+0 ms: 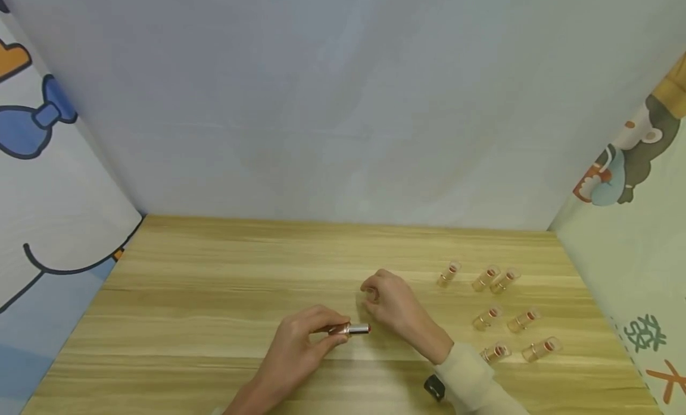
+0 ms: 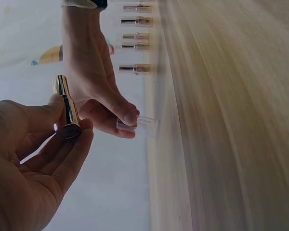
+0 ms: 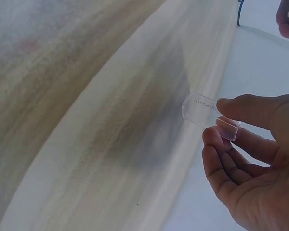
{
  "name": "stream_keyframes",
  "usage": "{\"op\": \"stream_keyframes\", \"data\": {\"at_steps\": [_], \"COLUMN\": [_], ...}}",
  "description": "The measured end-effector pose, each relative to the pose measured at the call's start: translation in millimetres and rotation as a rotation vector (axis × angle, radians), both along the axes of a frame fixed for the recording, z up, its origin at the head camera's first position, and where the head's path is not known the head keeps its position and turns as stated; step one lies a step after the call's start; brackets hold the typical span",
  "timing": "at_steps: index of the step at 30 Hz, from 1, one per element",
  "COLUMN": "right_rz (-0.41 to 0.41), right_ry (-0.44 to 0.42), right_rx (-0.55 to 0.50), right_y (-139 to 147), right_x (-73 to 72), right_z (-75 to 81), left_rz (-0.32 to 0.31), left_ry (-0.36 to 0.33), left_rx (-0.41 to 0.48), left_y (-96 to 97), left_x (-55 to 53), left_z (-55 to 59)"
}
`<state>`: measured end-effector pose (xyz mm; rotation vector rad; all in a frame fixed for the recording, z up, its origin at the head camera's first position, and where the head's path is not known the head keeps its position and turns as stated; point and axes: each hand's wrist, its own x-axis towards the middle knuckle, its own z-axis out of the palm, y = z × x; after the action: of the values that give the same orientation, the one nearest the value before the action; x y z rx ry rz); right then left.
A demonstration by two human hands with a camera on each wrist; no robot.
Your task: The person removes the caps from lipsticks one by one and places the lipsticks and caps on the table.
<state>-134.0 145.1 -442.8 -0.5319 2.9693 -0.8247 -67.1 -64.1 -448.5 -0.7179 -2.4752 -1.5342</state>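
Observation:
My left hand (image 1: pixel 300 343) pinches an uncapped lipstick (image 1: pixel 358 328) by its base between thumb and fingers, the red tip pointing right in the head view. The left wrist view shows its shiny gold tube (image 2: pixel 70 113). Just to the right, my right hand (image 1: pixel 399 308) holds a clear lipstick cap (image 3: pixel 200 109) with small lettering on it, pinched between thumb and fingers. In the left wrist view the cap's (image 2: pixel 147 126) far end is close to the table surface. Lipstick and cap are apart.
Several capped lipsticks stand on the right of the wooden table (image 1: pixel 214 272), among them one (image 1: pixel 449 274) at the back left of the group and one (image 1: pixel 541 348) at the front right. Another lipstick (image 1: pixel 495 351) is beside my right sleeve. A pale curtain (image 1: pixel 343 105) hangs behind the table.

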Motion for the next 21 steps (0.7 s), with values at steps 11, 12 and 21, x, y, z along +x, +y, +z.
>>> {"op": "stream_keyframes", "data": {"at_steps": [11, 12, 21], "right_rz": [-0.015, -0.017, -0.010], "right_ry": [-0.060, -0.061, -0.073], "right_rx": [0.036, 0.037, 0.021], "right_y": [-4.0, -4.3, -3.4], "right_x": [-2.9, -2.9, -1.4], "right_z": [-0.5, -0.5, -3.0], "left_rz": [0.005, 0.006, 0.014], "left_ry": [-0.005, -0.005, 0.008], "left_rx": [-0.003, 0.000, 0.015], "left_y": [-2.6, -3.1, -5.6], "left_x": [-1.6, -1.8, -4.4], "left_z": [3.6, 3.7, 5.3]}}
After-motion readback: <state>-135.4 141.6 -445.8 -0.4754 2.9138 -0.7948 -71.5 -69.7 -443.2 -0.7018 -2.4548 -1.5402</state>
